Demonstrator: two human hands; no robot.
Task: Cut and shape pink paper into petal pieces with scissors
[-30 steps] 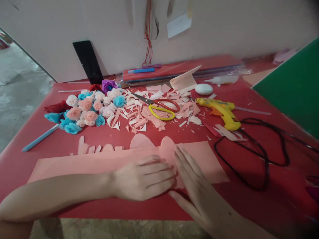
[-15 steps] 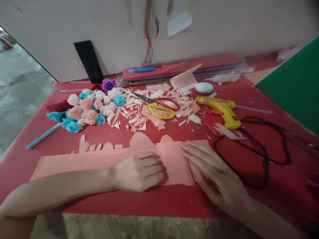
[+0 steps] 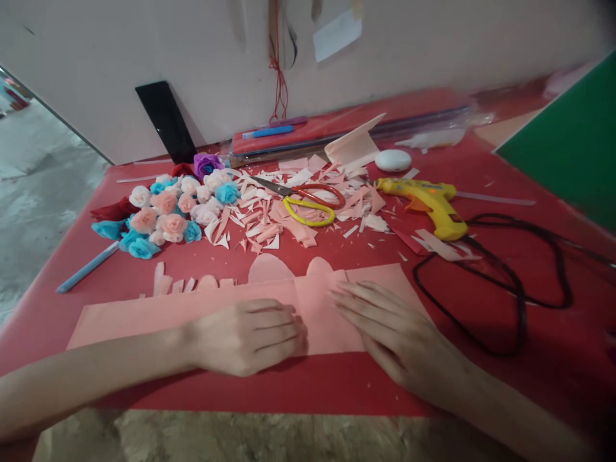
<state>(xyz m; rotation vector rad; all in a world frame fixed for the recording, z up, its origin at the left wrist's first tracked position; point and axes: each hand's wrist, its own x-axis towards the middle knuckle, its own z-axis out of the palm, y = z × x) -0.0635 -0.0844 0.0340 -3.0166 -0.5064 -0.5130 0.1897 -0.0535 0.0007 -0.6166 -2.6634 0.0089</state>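
Note:
A long strip of pink crepe-like paper (image 3: 317, 321) lies across the front of the red table. My left hand (image 3: 250, 337) rests on its middle, fingers together and slightly bent, pointing right. Over the right part of the strip lies my right hand (image 3: 394, 327), fingers stretched out flat against the paper. A crease or folded edge shows by the right fingertips. Behind the strip's far edge peek a large rounded pink cut-out (image 3: 271, 268) and a smaller one (image 3: 319, 265). What lies beneath my palms is hidden.
Scissors (image 3: 308, 204) sit on a heap of paper scraps (image 3: 269, 218). Paper roses (image 3: 166, 212) are clustered at left, near a blue pen-like stick (image 3: 86, 268). To the right lie a yellow glue gun (image 3: 433, 202), its black cord (image 3: 520, 308) and a white oval case (image 3: 393, 160).
Both hands have shifted a little left over the paper. The right part of the strip, earlier overlapped in a fold, now lies flatter. The view has tilted slightly.

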